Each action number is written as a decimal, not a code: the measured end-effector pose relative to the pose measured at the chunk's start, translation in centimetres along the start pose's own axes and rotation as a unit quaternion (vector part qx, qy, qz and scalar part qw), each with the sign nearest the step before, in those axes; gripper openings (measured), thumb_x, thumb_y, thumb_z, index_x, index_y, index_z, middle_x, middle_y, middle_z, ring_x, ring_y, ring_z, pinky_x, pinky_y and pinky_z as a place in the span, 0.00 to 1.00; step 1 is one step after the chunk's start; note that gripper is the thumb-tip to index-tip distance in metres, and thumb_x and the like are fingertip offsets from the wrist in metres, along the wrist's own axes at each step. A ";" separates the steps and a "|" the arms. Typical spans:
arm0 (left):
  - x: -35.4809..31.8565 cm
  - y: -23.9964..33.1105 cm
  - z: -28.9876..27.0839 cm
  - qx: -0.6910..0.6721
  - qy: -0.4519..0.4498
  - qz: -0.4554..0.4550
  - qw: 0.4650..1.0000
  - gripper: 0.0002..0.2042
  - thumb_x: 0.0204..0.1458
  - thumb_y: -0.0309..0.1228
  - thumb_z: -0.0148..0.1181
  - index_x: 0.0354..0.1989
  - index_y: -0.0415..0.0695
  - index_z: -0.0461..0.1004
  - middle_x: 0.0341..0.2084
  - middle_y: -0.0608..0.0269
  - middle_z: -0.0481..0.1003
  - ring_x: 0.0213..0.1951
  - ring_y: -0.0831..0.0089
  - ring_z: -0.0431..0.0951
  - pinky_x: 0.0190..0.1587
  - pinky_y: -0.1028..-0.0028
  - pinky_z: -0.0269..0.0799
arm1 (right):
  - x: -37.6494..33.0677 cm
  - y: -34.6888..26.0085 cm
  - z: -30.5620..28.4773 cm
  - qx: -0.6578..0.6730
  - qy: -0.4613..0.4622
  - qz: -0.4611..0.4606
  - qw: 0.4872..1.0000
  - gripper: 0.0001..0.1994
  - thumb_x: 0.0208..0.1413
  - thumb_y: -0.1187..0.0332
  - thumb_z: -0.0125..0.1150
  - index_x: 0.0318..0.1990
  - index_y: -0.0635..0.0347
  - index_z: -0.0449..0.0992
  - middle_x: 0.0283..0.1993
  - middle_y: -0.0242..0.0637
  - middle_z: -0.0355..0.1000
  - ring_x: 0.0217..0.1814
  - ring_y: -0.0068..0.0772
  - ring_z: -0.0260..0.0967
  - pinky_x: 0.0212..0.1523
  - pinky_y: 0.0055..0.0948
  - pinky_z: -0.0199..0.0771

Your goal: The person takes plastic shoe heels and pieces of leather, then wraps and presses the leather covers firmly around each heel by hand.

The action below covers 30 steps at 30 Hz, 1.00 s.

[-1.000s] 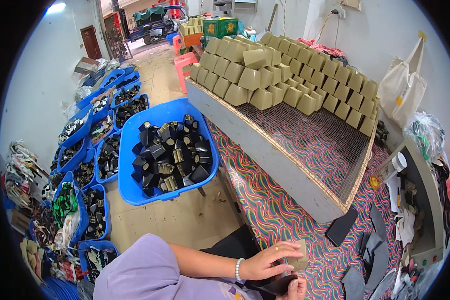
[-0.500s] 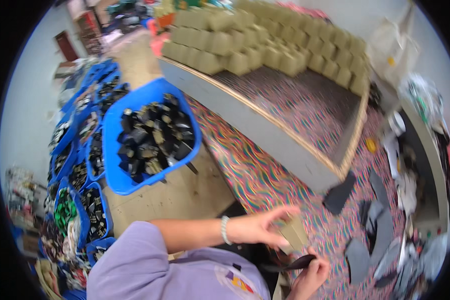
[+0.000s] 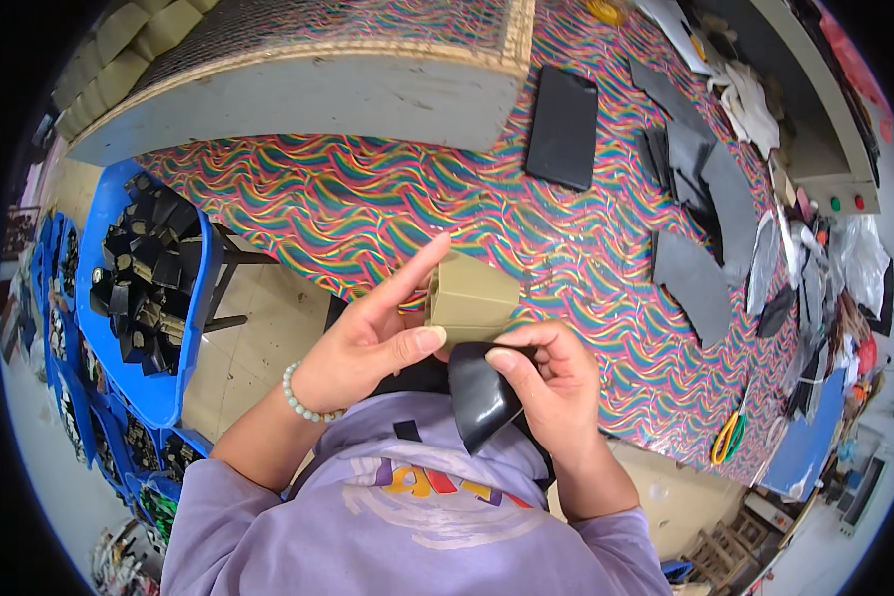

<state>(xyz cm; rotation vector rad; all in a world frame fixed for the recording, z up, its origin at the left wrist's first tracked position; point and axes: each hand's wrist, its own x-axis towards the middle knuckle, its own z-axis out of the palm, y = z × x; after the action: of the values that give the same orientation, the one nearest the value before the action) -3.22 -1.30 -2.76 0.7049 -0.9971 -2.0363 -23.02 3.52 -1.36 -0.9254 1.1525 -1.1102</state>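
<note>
My left hand holds a small olive-tan box by its side, thumb under it and fingers stretched along its top edge. My right hand grips a glossy black curved piece just below the box, thumb pressed on it. Both hands are close to my chest, at the near edge of a table with a wavy rainbow-patterned cloth. A bead bracelet sits on my left wrist.
A black flat slab and several dark grey sheets lie on the cloth. A framed tray holds tan boxes at the far left. Blue bins of black parts stand at my left. Scissors lie at the right edge.
My view has tipped down and closer to the table. The hands have risen toward my chest, and the tan box and the black piece are now held together.
</note>
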 end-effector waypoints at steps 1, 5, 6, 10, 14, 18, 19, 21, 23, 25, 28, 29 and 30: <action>0.0 -0.5 -0.2 -0.007 -0.004 0.008 1.000 0.37 0.58 0.28 0.55 0.71 0.47 0.39 0.63 0.59 0.56 0.61 0.69 0.62 0.59 0.67 0.62 | 0.0 0.0 0.0 -0.005 0.000 0.009 1.000 0.06 0.56 0.79 0.60 0.41 0.65 0.72 0.34 0.29 0.72 0.34 0.12 0.67 0.35 0.13 0.66; 0.1 -0.6 0.5 -0.048 0.022 0.020 0.998 0.28 0.64 0.35 0.45 0.70 0.45 0.45 0.64 0.58 0.56 0.61 0.71 0.62 0.58 0.70 0.63 | 0.6 -0.2 0.4 0.005 0.008 -0.016 1.000 0.06 0.56 0.79 0.61 0.40 0.65 0.72 0.34 0.30 0.73 0.35 0.11 0.67 0.34 0.12 0.66; 0.1 -0.7 0.6 -0.030 0.031 0.022 0.999 0.26 0.66 0.36 0.40 0.70 0.44 0.46 0.64 0.58 0.55 0.61 0.71 0.63 0.58 0.71 0.63 | 0.4 -0.3 0.3 -0.013 0.004 -0.007 1.000 0.06 0.56 0.79 0.61 0.39 0.65 0.72 0.34 0.29 0.74 0.33 0.10 0.67 0.33 0.12 0.67; 0.3 -0.3 0.8 -0.025 0.045 0.038 0.998 0.25 0.66 0.36 0.38 0.70 0.44 0.45 0.64 0.57 0.55 0.61 0.70 0.64 0.58 0.70 0.63 | 0.9 -0.3 0.9 -0.049 0.012 -0.006 0.999 0.06 0.54 0.78 0.63 0.38 0.64 0.73 0.31 0.27 0.74 0.30 0.09 0.67 0.30 0.12 0.67; 0.3 -0.2 0.5 -0.032 0.045 0.025 0.998 0.25 0.66 0.36 0.38 0.69 0.44 0.46 0.64 0.57 0.56 0.61 0.69 0.64 0.58 0.70 0.63 | 1.2 0.1 0.9 -0.069 0.011 -0.009 0.998 0.06 0.54 0.77 0.64 0.37 0.64 0.74 0.30 0.27 0.74 0.30 0.09 0.67 0.29 0.12 0.67; 0.3 -0.1 0.5 -0.019 0.040 0.025 0.999 0.24 0.66 0.35 0.37 0.69 0.44 0.46 0.64 0.57 0.56 0.62 0.68 0.63 0.60 0.69 0.61 | 1.5 0.3 1.1 -0.069 0.013 -0.020 0.997 0.06 0.53 0.76 0.64 0.37 0.64 0.74 0.29 0.29 0.75 0.29 0.09 0.68 0.28 0.13 0.67; 0.3 0.0 0.5 -0.017 0.032 0.027 0.999 0.24 0.66 0.35 0.37 0.69 0.43 0.46 0.64 0.56 0.56 0.62 0.68 0.63 0.60 0.69 0.60 | 1.5 0.4 1.1 -0.067 0.010 -0.028 0.997 0.06 0.53 0.76 0.65 0.37 0.64 0.74 0.30 0.29 0.75 0.29 0.10 0.68 0.28 0.13 0.67; 0.3 0.1 0.5 -0.020 0.037 0.020 0.999 0.24 0.66 0.35 0.37 0.69 0.43 0.46 0.64 0.56 0.56 0.62 0.68 0.62 0.61 0.69 0.60 | 1.6 0.5 1.2 -0.054 0.013 -0.030 0.998 0.06 0.53 0.76 0.65 0.37 0.64 0.74 0.30 0.29 0.75 0.29 0.10 0.68 0.27 0.13 0.67; 0.3 0.0 0.5 -0.024 0.041 0.013 0.999 0.24 0.66 0.35 0.37 0.69 0.43 0.46 0.64 0.56 0.56 0.62 0.67 0.62 0.61 0.69 0.60 | 1.6 0.6 1.1 -0.041 0.017 -0.032 0.998 0.06 0.53 0.76 0.65 0.37 0.64 0.74 0.29 0.29 0.75 0.29 0.09 0.68 0.27 0.13 0.67; 0.3 -0.1 0.5 -0.026 0.042 0.017 0.999 0.24 0.66 0.35 0.37 0.69 0.43 0.46 0.64 0.56 0.56 0.62 0.68 0.63 0.61 0.69 0.60 | 1.6 0.6 0.9 -0.071 0.010 -0.020 0.997 0.06 0.53 0.76 0.65 0.37 0.64 0.74 0.29 0.28 0.75 0.28 0.09 0.68 0.27 0.13 0.67; 0.4 -0.1 0.6 -0.009 0.052 0.017 0.998 0.24 0.66 0.36 0.36 0.69 0.43 0.47 0.65 0.57 0.55 0.61 0.69 0.64 0.60 0.69 0.61 | 1.7 0.8 1.0 -0.063 0.010 -0.030 0.998 0.06 0.53 0.76 0.65 0.37 0.64 0.74 0.28 0.28 0.75 0.28 0.09 0.68 0.27 0.12 0.67; 0.3 -0.1 0.6 -0.009 0.052 0.016 0.998 0.24 0.66 0.36 0.36 0.69 0.43 0.47 0.65 0.57 0.55 0.61 0.69 0.64 0.60 0.69 0.61 | 1.7 0.7 1.0 -0.063 0.010 -0.029 0.998 0.06 0.53 0.76 0.65 0.37 0.64 0.74 0.28 0.28 0.75 0.28 0.09 0.68 0.27 0.12 0.67; 0.2 -0.1 0.5 -0.021 0.061 0.009 0.998 0.25 0.64 0.33 0.41 0.69 0.43 0.47 0.64 0.57 0.56 0.60 0.69 0.64 0.60 0.69 0.61 | 1.7 0.6 1.1 -0.060 0.011 -0.021 0.998 0.06 0.53 0.76 0.65 0.37 0.64 0.74 0.28 0.27 0.75 0.28 0.09 0.68 0.27 0.12 0.67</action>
<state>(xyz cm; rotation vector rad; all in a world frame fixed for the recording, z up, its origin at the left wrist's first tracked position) -3.71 -1.24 -2.59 0.7854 -0.8840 -1.9684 -21.77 2.02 -2.06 -1.0366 1.2337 -1.0963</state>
